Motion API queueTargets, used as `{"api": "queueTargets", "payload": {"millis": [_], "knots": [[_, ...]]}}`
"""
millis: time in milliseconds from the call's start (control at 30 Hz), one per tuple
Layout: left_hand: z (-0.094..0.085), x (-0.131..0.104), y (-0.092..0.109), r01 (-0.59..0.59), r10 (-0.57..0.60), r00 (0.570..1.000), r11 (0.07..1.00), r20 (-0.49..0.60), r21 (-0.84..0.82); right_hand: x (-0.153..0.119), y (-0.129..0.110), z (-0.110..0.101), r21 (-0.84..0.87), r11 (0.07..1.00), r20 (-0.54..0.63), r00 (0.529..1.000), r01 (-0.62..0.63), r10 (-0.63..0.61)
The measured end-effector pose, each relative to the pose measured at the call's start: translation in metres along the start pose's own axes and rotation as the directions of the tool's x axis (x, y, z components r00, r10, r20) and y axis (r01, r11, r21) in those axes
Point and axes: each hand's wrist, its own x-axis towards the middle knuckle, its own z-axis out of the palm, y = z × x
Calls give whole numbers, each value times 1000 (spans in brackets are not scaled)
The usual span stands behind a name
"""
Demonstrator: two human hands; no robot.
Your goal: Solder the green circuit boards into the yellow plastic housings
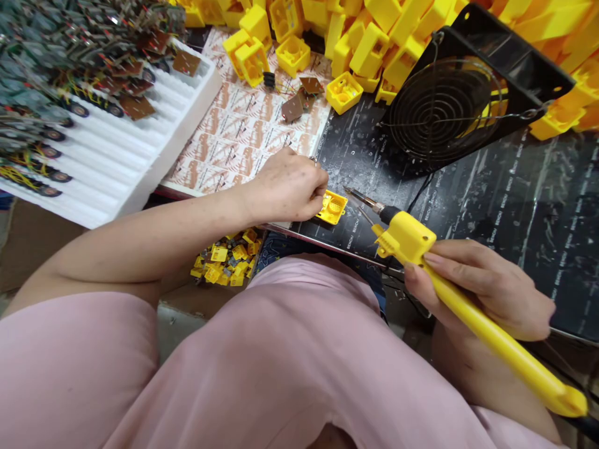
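My right hand [486,287] is wrapped round the yellow handle of a soldering gun [496,330], whose metal tip points left over the black bench. Over the bench's front part, my left hand [292,184] has its fingers curled down at a small open yellow plastic housing [333,207]. The fingers cover the housing's left side, and what they pinch is hidden. A short gap lies between the iron's tip and the housing.
A black fan [442,118] with a wire guard stands at the back right before piled yellow housings [369,50]. Loose brown circuit boards [302,103] lie behind my left hand. A white foam tray [135,162] holds many wired boards. Below the bench, a box contains small yellow parts [227,259].
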Motion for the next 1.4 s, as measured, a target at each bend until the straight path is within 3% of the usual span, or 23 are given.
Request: {"api": "queueTargets", "payload": {"millis": [133, 333, 500, 667, 1000, 1400], "knots": [[2, 0, -2, -12, 11, 999, 1000, -33, -10, 1, 1, 0, -11, 994, -23, 993, 112, -113], [2, -4, -1, -17, 17, 998, 1000, -57, 7, -8, 0, 6, 39, 998, -152, 987, -42, 47], [12, -22, -2, -64, 53, 966, 997, -253, -36, -15, -5, 10, 78, 986, -152, 976, -145, 155], [26, -32, -10, -62, 3, 930, 987, -368, -150, -13, -7, 16, 219, 971, -185, 974, -90, 132], [27, -32, -3, -84, 58, 951, 994, -304, -73, -16, 10, 10, 226, 972, -44, 998, 61, -53], [17, -21, 3, -71, 59, 979, 996, -195, -55, 7, 6, 2, 218, 950, 71, 967, 223, -243]]}}
